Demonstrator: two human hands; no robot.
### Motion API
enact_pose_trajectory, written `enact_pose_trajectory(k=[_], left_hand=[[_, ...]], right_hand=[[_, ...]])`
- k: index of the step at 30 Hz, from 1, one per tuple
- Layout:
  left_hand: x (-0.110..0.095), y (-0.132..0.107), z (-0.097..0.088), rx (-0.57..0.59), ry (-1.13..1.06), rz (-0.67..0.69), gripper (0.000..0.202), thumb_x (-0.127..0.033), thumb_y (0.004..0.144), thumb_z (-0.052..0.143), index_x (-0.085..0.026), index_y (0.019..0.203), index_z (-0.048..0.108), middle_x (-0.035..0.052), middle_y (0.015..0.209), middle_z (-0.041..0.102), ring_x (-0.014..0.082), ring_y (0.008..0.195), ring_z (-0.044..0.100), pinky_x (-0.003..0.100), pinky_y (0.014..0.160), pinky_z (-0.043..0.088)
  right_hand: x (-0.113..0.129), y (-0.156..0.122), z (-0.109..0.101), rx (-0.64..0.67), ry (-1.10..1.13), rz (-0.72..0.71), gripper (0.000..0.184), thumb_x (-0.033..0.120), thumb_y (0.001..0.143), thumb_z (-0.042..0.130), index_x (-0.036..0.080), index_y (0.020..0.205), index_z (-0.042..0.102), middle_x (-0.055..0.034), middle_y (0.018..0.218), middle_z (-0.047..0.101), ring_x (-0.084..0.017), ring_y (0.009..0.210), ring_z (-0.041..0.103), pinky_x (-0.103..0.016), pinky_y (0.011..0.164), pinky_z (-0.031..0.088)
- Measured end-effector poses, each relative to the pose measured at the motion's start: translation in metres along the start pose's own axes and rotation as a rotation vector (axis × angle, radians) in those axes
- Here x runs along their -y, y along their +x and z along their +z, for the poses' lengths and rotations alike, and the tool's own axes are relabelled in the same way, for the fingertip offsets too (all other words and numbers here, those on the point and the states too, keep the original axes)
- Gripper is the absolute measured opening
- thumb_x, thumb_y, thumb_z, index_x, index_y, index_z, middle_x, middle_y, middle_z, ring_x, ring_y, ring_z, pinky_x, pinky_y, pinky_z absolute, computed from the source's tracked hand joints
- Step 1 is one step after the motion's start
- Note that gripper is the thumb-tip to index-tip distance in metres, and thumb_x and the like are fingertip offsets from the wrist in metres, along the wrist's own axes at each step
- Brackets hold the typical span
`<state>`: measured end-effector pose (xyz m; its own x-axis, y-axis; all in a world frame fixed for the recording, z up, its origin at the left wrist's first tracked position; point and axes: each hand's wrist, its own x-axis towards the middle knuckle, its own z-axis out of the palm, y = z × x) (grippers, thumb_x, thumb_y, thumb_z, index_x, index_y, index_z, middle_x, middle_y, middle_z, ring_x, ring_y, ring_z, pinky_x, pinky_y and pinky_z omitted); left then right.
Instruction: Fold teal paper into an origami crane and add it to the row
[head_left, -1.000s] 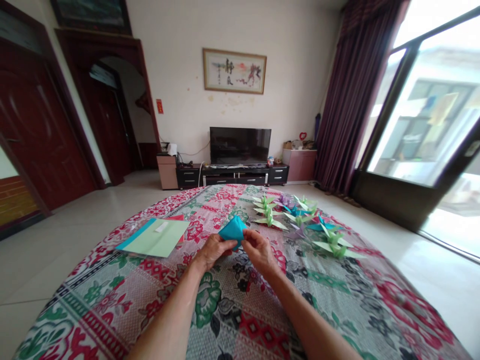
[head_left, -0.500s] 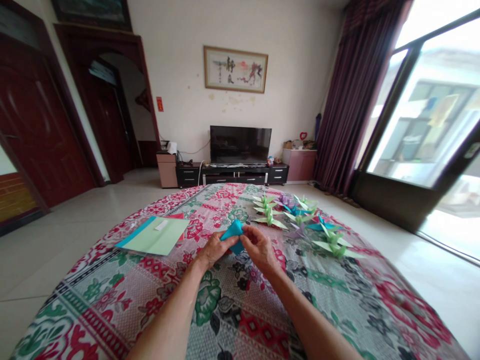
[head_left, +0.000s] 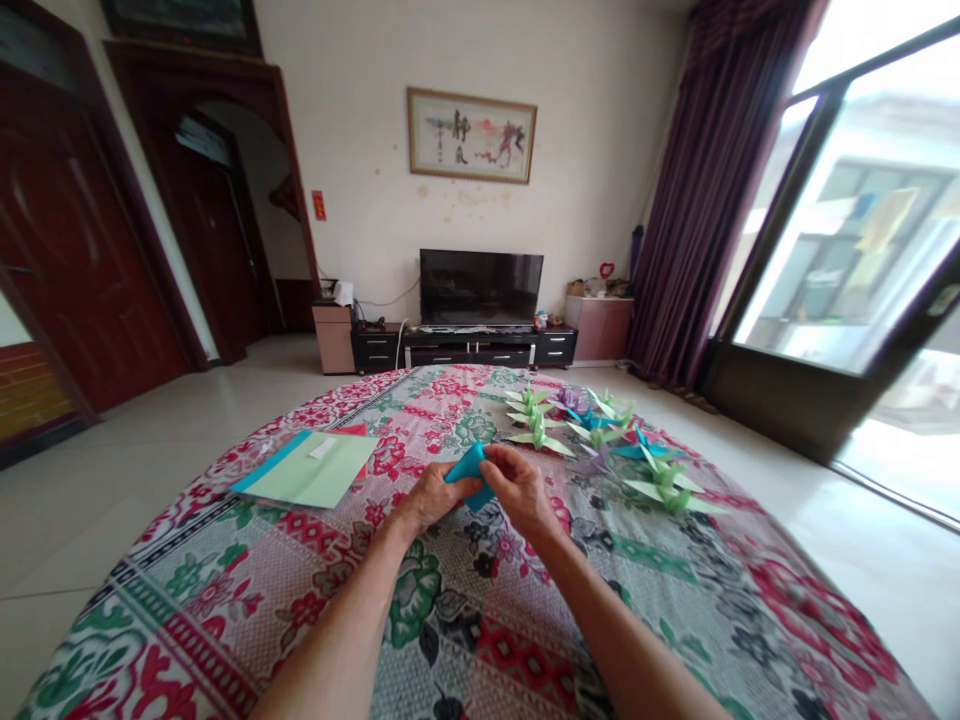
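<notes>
A small piece of folded blue origami paper (head_left: 468, 466) is held above the middle of the patterned tablecloth (head_left: 330, 590). My left hand (head_left: 433, 496) grips it from the left, thumb across its front. On the other side my right hand (head_left: 516, 484) pinches its right edge between thumb and fingers. Part of the paper is hidden behind the fingers. To the right of my hands stand several folded paper cranes: green ones (head_left: 538, 434), blue ones (head_left: 640, 446) and purple ones (head_left: 596, 460).
Left of my hands lies a stack of square paper sheets (head_left: 307, 480), light green on top, with blue and red edges showing beneath. Beyond the round table are a television (head_left: 481, 288) on a low black cabinet (head_left: 472, 350), and a glass door (head_left: 847, 230) at right.
The blue paper looks narrower and more tilted than before, as its upper part has been folded or turned. Both hands keep their hold in nearly the same place.
</notes>
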<state>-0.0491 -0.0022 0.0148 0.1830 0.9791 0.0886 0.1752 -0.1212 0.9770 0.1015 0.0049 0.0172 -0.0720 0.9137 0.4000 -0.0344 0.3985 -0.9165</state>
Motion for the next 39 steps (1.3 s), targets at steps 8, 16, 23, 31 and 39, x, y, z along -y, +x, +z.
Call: enact_pose_trajectory(k=[8,16,23,31,39], left_hand=[[0.0,0.001,0.001,0.021,0.016,0.019,0.03,-0.042,0.064,0.066,-0.013,0.066,0.058,-0.005,0.054,0.048,0.0068,0.05,0.038,0.02,0.049,0.03],[-0.001,0.0,0.002,0.028,-0.025,0.018,0.031,-0.043,0.065,0.066,-0.013,0.073,0.062,-0.0033,0.057,0.052,0.0086,0.051,0.043,0.021,0.05,0.033],[-0.003,0.0,0.004,0.044,-0.19,-0.014,0.027,-0.038,0.063,0.069,-0.013,0.071,0.062,-0.0021,0.056,0.055,0.0096,0.05,0.047,0.022,0.051,0.037],[-0.002,-0.001,0.002,0.058,-0.289,-0.044,0.029,-0.037,0.062,0.07,-0.012,0.076,0.065,0.0015,0.063,0.062,0.0123,0.055,0.053,0.025,0.055,0.041],[0.0,0.001,0.0,-0.057,-0.363,-0.024,0.029,-0.036,0.06,0.072,-0.012,0.072,0.062,0.001,0.062,0.061,0.0105,0.053,0.051,0.024,0.055,0.043]], right_hand=[[0.001,0.005,0.0,-0.041,-0.035,0.009,0.031,0.039,0.067,0.064,0.014,0.086,0.066,-0.0048,0.072,0.066,-0.015,0.063,0.058,-0.026,0.058,0.046],[0.008,0.006,-0.001,-0.032,-0.059,0.038,0.03,0.039,0.068,0.061,0.013,0.084,0.066,-0.0007,0.063,0.061,-0.012,0.054,0.051,-0.023,0.049,0.038],[0.008,0.005,-0.005,-0.038,-0.22,-0.055,0.027,0.036,0.07,0.06,0.016,0.086,0.066,-0.0036,0.072,0.062,-0.015,0.065,0.054,-0.027,0.06,0.043],[0.018,0.003,-0.016,0.125,-0.022,0.216,0.046,0.056,0.076,0.049,0.016,0.092,0.065,-0.0031,0.078,0.063,-0.016,0.068,0.056,-0.027,0.06,0.047],[-0.002,-0.003,-0.018,0.298,0.233,0.348,0.039,0.046,0.065,0.068,0.017,0.091,0.063,-0.0015,0.076,0.063,-0.013,0.067,0.056,-0.023,0.059,0.045]])
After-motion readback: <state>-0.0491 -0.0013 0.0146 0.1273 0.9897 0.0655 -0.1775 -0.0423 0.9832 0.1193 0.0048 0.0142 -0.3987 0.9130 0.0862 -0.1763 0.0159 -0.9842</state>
